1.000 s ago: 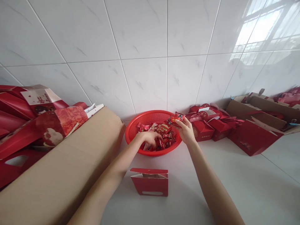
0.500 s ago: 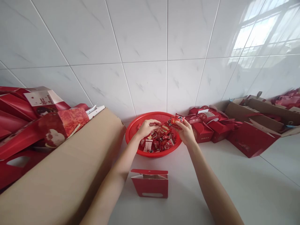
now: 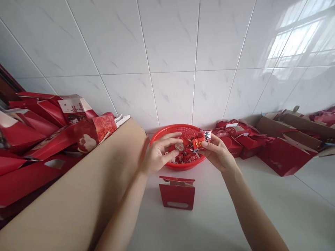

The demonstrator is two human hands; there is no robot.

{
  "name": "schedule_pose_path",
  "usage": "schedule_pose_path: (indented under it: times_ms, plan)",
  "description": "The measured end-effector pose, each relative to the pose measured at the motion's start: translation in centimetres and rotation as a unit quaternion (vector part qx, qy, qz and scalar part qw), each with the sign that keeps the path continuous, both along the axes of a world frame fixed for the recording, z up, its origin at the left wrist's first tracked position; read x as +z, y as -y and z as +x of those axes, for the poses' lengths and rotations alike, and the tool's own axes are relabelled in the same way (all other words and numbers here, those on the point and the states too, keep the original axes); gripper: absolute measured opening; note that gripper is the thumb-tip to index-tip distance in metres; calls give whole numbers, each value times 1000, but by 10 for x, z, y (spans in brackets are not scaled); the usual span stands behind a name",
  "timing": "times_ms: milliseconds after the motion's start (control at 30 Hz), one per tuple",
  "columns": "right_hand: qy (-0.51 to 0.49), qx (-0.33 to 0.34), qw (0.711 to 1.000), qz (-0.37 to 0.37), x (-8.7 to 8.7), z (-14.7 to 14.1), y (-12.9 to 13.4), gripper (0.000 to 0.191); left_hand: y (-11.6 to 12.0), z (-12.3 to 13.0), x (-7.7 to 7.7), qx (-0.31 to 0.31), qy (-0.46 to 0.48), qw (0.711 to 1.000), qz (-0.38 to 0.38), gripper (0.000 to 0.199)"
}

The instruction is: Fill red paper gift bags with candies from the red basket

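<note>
A red plastic basket (image 3: 180,168) full of wrapped candies (image 3: 187,157) stands against the wall. Over its left side, my left hand (image 3: 159,153) has its thumb and fingers around a small round red-and-gold piece (image 3: 179,146) that looks like a wrapped candy. Above the basket's right side, my right hand (image 3: 218,150) grips several wrapped candies (image 3: 200,141) in red and black-and-white wrappers between thumb and fingers. A small red gift box (image 3: 178,197) sits upright in front of the basket, its top partly open and an oval cutout low on its front.
At left, a large cardboard box (image 3: 112,167) holds a heap of red paper boxes (image 3: 47,115). To the right are filled red boxes (image 3: 231,144), a larger red box (image 3: 288,157) and an open brown carton (image 3: 300,122). White tiles (image 3: 172,94) rise behind.
The view has shifted left. My left hand has come up and nearer, with a round candy now showing between its fingers. My right hand still holds its candies, turned more toward me.
</note>
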State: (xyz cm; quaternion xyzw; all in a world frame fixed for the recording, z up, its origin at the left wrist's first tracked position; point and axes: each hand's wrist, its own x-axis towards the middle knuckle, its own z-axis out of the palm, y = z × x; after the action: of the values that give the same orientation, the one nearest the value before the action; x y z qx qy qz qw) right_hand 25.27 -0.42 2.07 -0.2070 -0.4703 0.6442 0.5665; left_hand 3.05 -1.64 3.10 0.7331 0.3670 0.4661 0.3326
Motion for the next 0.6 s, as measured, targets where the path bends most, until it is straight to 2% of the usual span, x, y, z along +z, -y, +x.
schedule_pose_path:
  times_ms: [133, 233, 400, 500, 600]
  plan:
    - [28, -4, 999, -20, 4, 0, 21, 28, 18, 1, 2, -20, -33, 999, 8, 49]
    - [52, 4, 998, -28, 3, 1, 28, 27, 25, 0, -1, -22, -65, 998, 16, 48]
    - [80, 38, 996, -16, -1, -4, 34, 26, 35, -3, -1, -45, -79, 996, -22, 52]
    - [81, 22, 996, -7, -1, -7, 37, 27, 42, -10, 4, -47, -72, 996, -40, 52]
    - [76, -17, 997, -5, 0, -4, 37, 29, 44, -22, 10, -58, -122, 989, -61, 57]
